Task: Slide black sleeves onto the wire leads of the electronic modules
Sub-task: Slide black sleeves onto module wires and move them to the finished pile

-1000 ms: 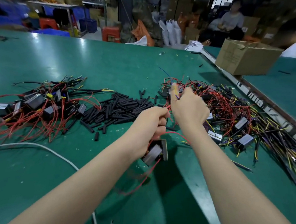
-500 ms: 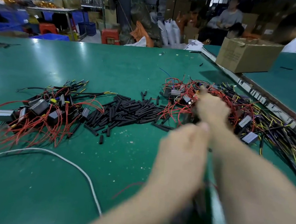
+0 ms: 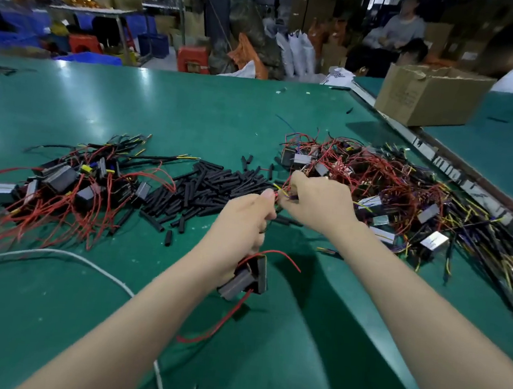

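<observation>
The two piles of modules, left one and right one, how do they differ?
The left pile is smaller, and black sleeves already cover many of its leads; the right pile is larger, its thin red, yellow and dark leads mostly bare. The left pile lies untouched; the right hand rests against the right pile's edge. Both hold small boxy modules on the green table.

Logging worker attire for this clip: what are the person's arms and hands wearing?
Nothing shows on them. The left hand and right hand are bare, without gloves, and both forearms are uncovered to the frame's bottom edge: no sleeves, watch, wrist strap or rings visible.
</observation>
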